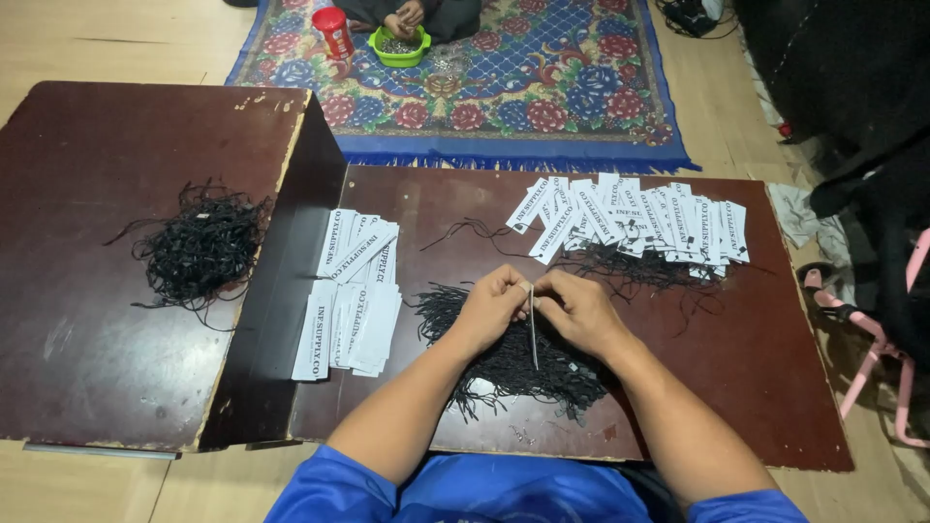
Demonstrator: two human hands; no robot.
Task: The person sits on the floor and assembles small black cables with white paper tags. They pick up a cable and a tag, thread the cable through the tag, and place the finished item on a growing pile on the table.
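White paper tag [533,329] held edge-on betw. both hands, over loose black strings [513,358] on the brown surface [756,387]. Left hand [494,308] & right hand [576,312] both pinched on it, fingertips meeting, prob. for threading. Unstrung tags [351,295] left; strung ones [649,225] fanned behind.

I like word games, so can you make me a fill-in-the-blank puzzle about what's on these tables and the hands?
1. Both hands, the left hand and right hand, hold a thin white tag over a pile of ____ strings.
2. The tangled heap of cords lies on the ____ table.
3. Far back, another person's hands are above a ____ bowl.
4. The bowl sits on a flowered ____.

Missing words: black; left; green; rug
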